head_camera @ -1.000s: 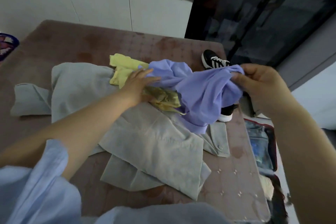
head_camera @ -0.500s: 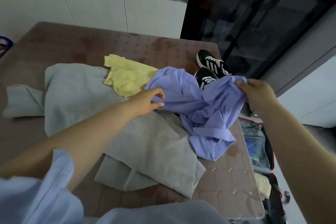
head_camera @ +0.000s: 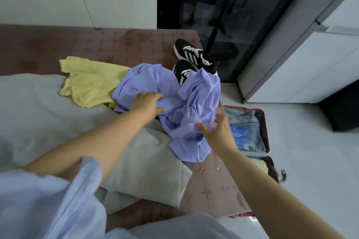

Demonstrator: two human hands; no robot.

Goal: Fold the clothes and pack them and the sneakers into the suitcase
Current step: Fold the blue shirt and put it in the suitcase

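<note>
A crumpled purple shirt (head_camera: 167,85) lies heaped at the right side of the brown mattress (head_camera: 116,44), partly over the nearer of two black-and-white sneakers (head_camera: 191,52). My left hand (head_camera: 147,103) rests on the shirt's middle with its fingers stretched out. My right hand (head_camera: 218,131) hovers at the shirt's lower right edge, fingers spread, holding nothing. A yellow garment (head_camera: 91,81) lies to the shirt's left. Under both spreads a large grey garment (head_camera: 48,106). The red suitcase (head_camera: 264,128) lies open on the floor to the right of the mattress.
White cabinets (head_camera: 58,0) stand behind the mattress and a dark glass partition (head_camera: 223,6) rises at the back right. The suitcase holds a clear plastic pouch (head_camera: 242,122). Pale floor (head_camera: 310,161) stretches to the right, with a dark object at the far right.
My right hand let go of the shirt's raised edge and dropped lower with fingers spread. The shirt fell into a heap. My left hand slid from pinching the shirt to resting on it.
</note>
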